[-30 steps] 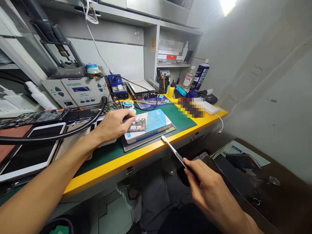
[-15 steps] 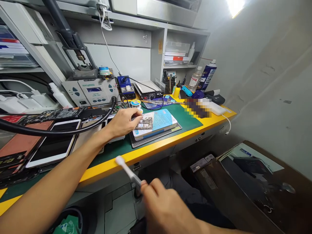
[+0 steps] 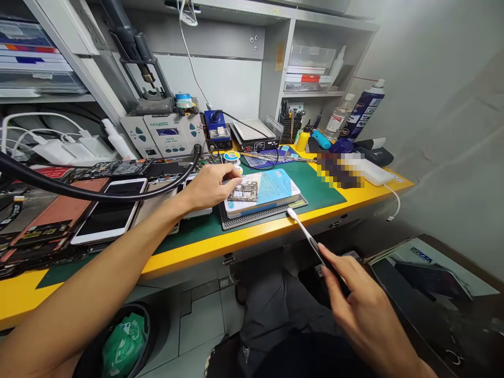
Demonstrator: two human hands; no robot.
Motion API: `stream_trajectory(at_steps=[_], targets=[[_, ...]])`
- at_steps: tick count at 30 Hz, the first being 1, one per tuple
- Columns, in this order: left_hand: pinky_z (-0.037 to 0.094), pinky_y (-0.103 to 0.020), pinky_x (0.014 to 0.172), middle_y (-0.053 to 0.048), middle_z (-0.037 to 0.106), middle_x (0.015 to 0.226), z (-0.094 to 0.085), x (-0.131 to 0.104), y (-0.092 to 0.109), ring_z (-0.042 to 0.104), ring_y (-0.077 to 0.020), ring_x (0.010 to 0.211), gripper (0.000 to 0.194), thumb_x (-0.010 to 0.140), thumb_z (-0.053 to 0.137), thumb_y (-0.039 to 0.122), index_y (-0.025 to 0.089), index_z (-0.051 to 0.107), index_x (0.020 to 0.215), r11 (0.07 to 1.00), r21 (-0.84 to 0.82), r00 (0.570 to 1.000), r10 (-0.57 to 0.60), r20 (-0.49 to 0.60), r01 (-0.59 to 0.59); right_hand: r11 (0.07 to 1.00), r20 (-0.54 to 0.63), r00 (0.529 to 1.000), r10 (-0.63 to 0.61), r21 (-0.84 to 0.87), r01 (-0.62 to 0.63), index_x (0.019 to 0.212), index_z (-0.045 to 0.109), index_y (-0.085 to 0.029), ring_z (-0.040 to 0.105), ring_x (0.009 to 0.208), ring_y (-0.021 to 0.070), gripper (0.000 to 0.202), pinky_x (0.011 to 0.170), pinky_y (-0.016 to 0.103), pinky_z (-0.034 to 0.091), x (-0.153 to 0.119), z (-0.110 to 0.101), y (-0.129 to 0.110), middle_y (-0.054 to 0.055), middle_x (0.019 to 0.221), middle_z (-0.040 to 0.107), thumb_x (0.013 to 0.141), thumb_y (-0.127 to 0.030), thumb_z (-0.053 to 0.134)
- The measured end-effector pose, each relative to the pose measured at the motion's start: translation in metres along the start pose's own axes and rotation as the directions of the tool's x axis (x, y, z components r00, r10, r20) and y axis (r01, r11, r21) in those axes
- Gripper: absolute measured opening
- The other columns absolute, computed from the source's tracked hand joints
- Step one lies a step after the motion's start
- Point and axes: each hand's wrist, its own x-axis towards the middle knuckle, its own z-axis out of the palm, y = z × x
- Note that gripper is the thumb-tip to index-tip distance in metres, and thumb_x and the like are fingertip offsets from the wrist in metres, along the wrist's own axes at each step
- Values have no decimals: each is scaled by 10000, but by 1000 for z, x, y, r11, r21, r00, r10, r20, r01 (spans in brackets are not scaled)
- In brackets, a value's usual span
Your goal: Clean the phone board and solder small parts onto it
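A small circuit board (image 3: pixel 244 191) lies on a thick blue and white book (image 3: pixel 275 187), which rests on a grey perforated mat (image 3: pixel 260 213). With thumb and fingers pinched together, my left hand (image 3: pixel 214 185) is at the board's left edge; whatever is between the fingertips is too small to make out. My right hand (image 3: pixel 356 294) is closed round the dark handle of a toothbrush (image 3: pixel 305 231). The brush's white head points up and left, near the yellow table edge, just in front of the mat and apart from the board.
Phones (image 3: pixel 110 210) and phone parts lie at the left, crossed by a black hose (image 3: pixel 98 194). Behind stand a soldering station (image 3: pixel 169 137), a heating plate (image 3: pixel 254 137) and bottles (image 3: pixel 336 119). A bin (image 3: pixel 145 346) is below the table.
My right hand has moved right with the toothbrush, whose head is now nearer the mat's right side. My left hand stays at the board. The whole view has shifted.
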Motion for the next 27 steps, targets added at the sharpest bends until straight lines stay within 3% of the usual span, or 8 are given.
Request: stream_trajectory(at_steps=[4,7,9,11,16,19,22,27], targets=[[622,-462,955,-99,689,1307,-2,0,2,704,-249,1116,349,1032,677,399,172,664,1297,1000,18,1000,-20,9,19,980,321,947,-31,194,-34,1576,546,-104,709,684,214,590,611,322,597,-15,49,-33,189,1090,713,994,-102,456],[622,-461,954,-99,688,1309,-3,-1,3,704,-250,1117,350,1032,676,399,173,663,1299,999,33,1000,-29,12,28,901,586,784,-205,426,-83,1274,814,-274,691,600,174,418,562,247,569,-16,72,-72,48,876,758,887,-178,689],[623,-460,952,-99,688,1309,-3,-1,4,704,-249,1116,349,1033,675,399,174,663,1300,999,38,999,-32,12,32,851,634,717,-291,514,-110,1080,876,-332,689,579,150,252,560,211,551,-7,62,-80,-16,743,749,869,-249,766],[622,-460,954,-99,689,1308,-3,-1,4,704,-250,1116,348,1033,675,400,174,664,1297,999,38,999,-37,11,36,796,706,630,-324,563,-222,1234,832,-357,744,688,154,344,660,208,584,5,35,-71,-34,826,795,906,-281,765],[624,-452,943,-93,698,1283,-3,0,4,709,-244,1096,335,1033,674,402,170,673,1275,999,27,999,-48,14,47,772,651,758,48,457,-442,1566,576,-398,656,1333,277,509,1060,377,567,22,-31,-17,56,1408,719,1063,-471,564],[626,-439,932,-86,710,1250,-5,0,4,713,-234,1070,312,1036,671,403,169,686,1242,999,22,999,-50,16,49,647,621,741,257,459,-609,1586,557,-336,721,1030,246,568,790,309,611,20,-36,7,82,1063,748,1066,-563,535],[627,-427,919,-78,721,1209,-6,-1,5,717,-223,1041,290,1038,668,402,166,696,1203,998,24,999,-52,13,52,549,586,708,395,467,-693,1561,576,-271,525,628,136,590,523,221,422,16,-25,24,3,805,607,1062,-583,541],[625,-413,908,-64,737,1139,-6,-1,7,720,-207,998,255,1040,665,397,163,713,1128,998,25,998,-55,11,54,679,394,783,482,398,-617,1493,618,-223,476,613,151,592,533,265,394,15,-15,42,9,814,615,1056,-604,499]])
